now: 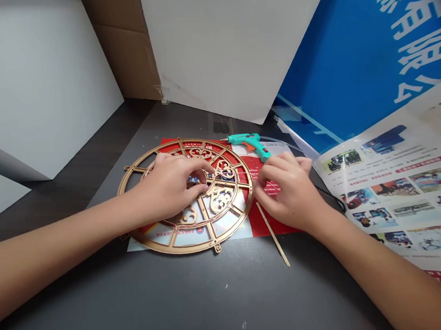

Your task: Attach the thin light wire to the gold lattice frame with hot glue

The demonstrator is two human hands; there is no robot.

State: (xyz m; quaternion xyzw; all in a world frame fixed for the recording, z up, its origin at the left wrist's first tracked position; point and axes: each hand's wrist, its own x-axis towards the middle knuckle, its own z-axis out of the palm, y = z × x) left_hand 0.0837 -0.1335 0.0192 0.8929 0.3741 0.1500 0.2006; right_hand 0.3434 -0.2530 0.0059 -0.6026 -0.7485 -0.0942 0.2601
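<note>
A round gold lattice frame (196,247) with scrollwork panels and small tabs on its rim lies flat on a red printed sheet (273,225). My left hand (170,183) rests over the frame's left half, its fingertips curled down near the centre, where a small blue-and-gold piece (193,180) shows. My right hand (288,192) sits just off the right rim, fingers bunched together. Whether they pinch something is hidden. A thin wooden stick (273,235) lies below that hand. A teal and orange hot glue gun (247,146) lies on its side beyond the frame.
The dark tabletop (178,300) runs under everything. A glossy printed poster (401,201) lies along the right, with a blue banner (349,48) behind it. White boards (226,42) and brown cardboard (123,45) stand at the back.
</note>
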